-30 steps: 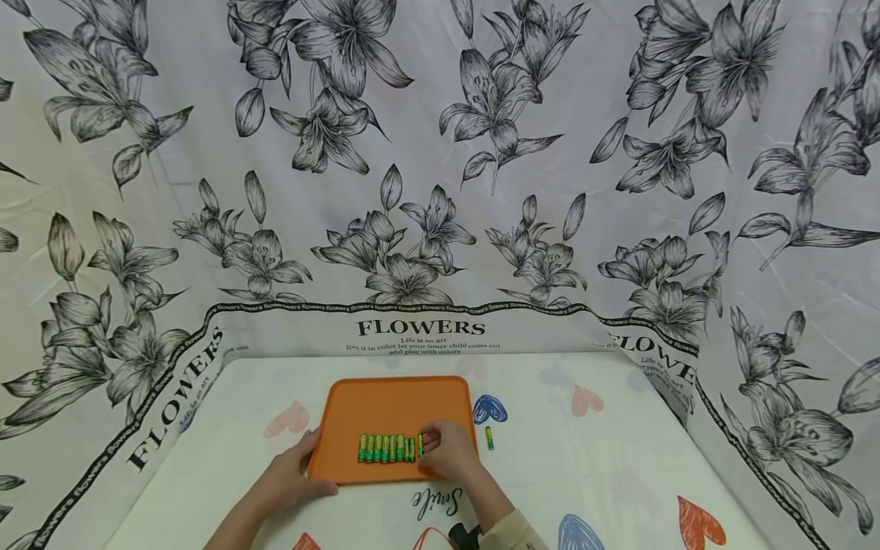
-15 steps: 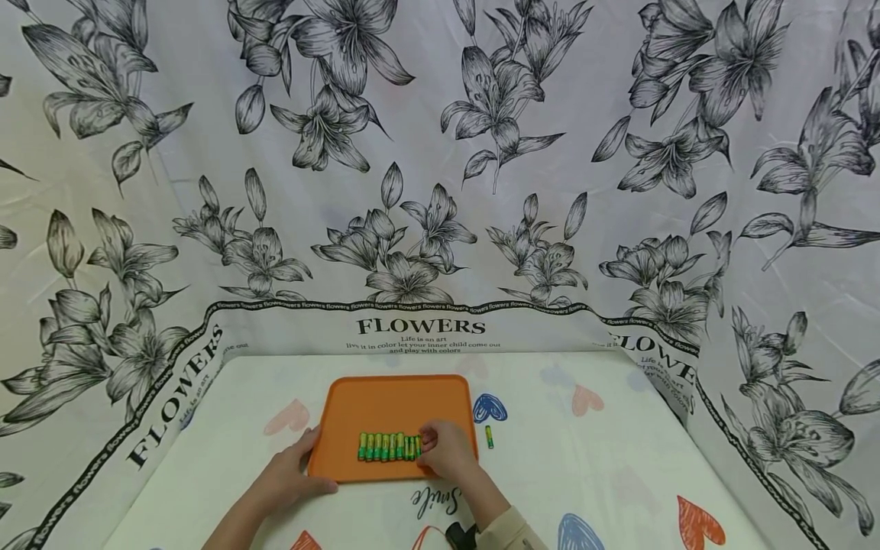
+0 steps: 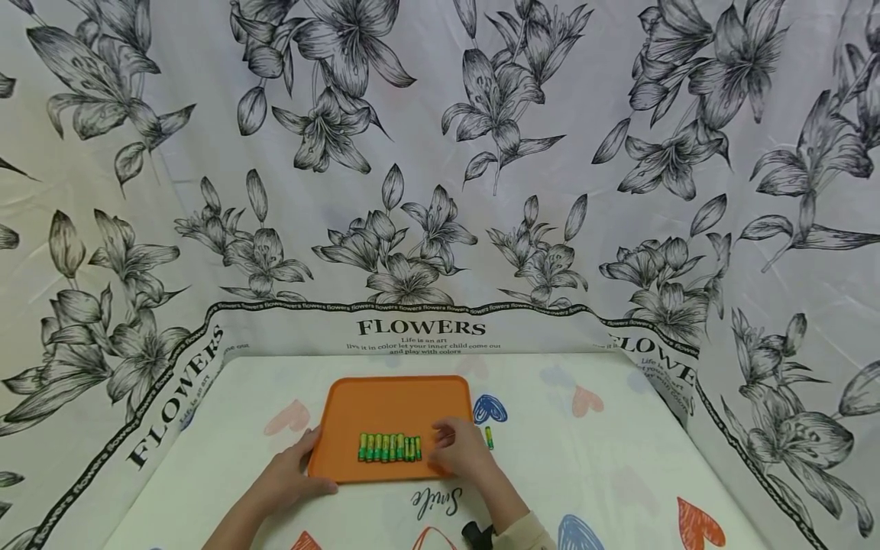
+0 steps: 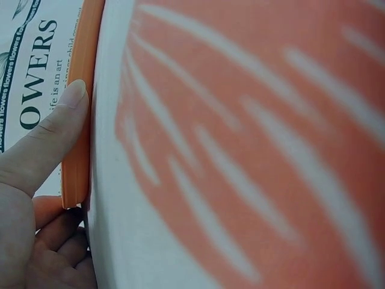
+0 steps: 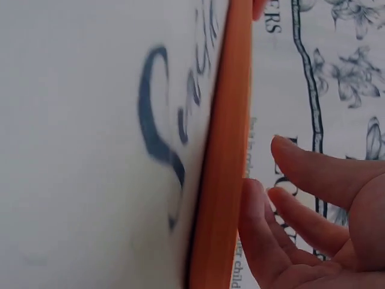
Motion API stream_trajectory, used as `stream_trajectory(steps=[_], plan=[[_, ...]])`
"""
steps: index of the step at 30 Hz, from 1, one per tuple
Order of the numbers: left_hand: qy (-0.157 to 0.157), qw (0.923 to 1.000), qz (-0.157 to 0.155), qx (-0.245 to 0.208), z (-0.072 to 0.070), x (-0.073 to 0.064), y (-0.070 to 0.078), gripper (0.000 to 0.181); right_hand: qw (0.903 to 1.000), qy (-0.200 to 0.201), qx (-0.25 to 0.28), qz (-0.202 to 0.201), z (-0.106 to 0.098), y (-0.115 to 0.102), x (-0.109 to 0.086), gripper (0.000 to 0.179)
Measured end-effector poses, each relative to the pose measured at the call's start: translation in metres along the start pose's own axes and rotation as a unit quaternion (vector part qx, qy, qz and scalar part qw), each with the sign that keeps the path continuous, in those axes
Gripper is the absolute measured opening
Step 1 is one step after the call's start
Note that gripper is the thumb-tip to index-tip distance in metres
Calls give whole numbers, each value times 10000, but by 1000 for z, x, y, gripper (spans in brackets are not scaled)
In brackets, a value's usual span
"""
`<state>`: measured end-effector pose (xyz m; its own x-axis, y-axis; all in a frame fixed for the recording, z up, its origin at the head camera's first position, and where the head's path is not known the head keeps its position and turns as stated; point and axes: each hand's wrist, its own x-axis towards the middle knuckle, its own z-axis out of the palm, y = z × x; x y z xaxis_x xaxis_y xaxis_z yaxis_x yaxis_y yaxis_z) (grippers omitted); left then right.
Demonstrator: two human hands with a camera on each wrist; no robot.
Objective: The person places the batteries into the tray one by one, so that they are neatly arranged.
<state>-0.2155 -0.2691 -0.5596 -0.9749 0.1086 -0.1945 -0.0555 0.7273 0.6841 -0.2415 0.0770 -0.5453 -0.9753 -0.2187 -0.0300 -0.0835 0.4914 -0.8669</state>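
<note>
An orange tray point(image 3: 385, 397) lies on the patterned cloth, with a row of several green-and-yellow batteries point(image 3: 382, 448) standing side by side in it; the ones at the row's right end are smaller. My left hand point(image 3: 290, 472) holds the tray's near left corner. In the left wrist view its thumb point(image 4: 73, 95) presses the tray's side wall, the other fingers bent at the corner. Over the tray's right part is my right hand point(image 3: 462, 449), just right of the row. The right wrist view shows its thumb and fingers point(image 5: 252, 205) apart, nothing between them.
Another small battery point(image 3: 490, 438) lies on the cloth right of the tray, beyond my right hand. A black object point(image 3: 477, 535) shows below the right wrist. The table cloth point(image 3: 591, 458) has hearts on it, and a flowered curtain point(image 3: 440, 229) hangs behind and at both sides.
The right hand has brought a small battery up to the right end of the row, let go of it and drawn back to the right. The left hand has stayed in place.
</note>
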Motion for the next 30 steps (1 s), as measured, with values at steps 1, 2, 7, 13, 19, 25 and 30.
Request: stream_trajectory(steps=[1, 2, 7, 13, 19, 25, 30], plan=[[-5, 10000, -9, -1, 0, 0, 0, 130, 10000, -2, 29, -10, -4, 1, 0, 46], [-5, 10000, -16, 4, 0, 0, 1, 130, 10000, -13, 80, 3, -7, 1, -1, 47], [4, 10000, -34, 21, 0, 0, 1, 131, 9999, 97, 136, 2, -27, 6, -3, 49], [-1, 10000, -30, 26, 0, 1, 2, 132, 9992, 366, 161, -96, -53, 18, -7, 52], [-41, 10000, -36, -76, 0, 2, 2, 133, 9979, 605, 216, 76, -72, 31, -8, 59], [-51, 9999, -69, -62, 1, 3, 2, 134, 9976, 626, 24, 310, -81, 42, -8, 69], [-53, 9999, -152, -34, 1, 2, 3, 134, 9978, 457, -297, 384, -83, 49, -6, 70]])
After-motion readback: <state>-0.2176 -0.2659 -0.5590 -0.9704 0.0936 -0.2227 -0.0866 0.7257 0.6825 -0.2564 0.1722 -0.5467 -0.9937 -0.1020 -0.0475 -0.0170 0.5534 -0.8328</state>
